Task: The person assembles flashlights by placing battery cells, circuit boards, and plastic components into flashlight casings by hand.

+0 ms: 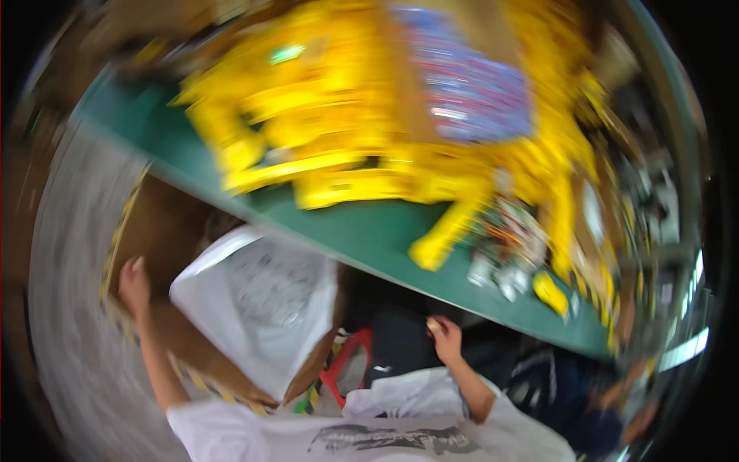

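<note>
1. Brown cardboard lies beside our left hand (135,289), at the left of the frame; its fingers look partly curled, but blur keeps us from telling whether they pinch anything or touch the carton (162,223).
2. Our right hand (446,339), just below and right of the frame's centre, has bent fingers drawn inward; we cannot tell whether something small sits between the fingertips. It hovers in front of dark trousers (400,339), near the table's edge.
3. Between our hands, left of centre, we see the open carton with a white liner (204,285) spread inside it; clear, shiny contents (273,285), too blurred to name, lie in the liner.
4. Beside the carton, at lower centre, we have a red stool (332,377), and our white shirt (223,431) fills the bottom edge.
5. Beyond our hands, a green table (331,235) slants from upper left to lower right.
6. On it we see many yellow pieces (331,123) heaped across the upper centre, blue-violet packs (485,92) among them, and a tangle of wires (512,239) right of centre.
7. Another person (566,393) in dark clothing is at our lower right.
</note>
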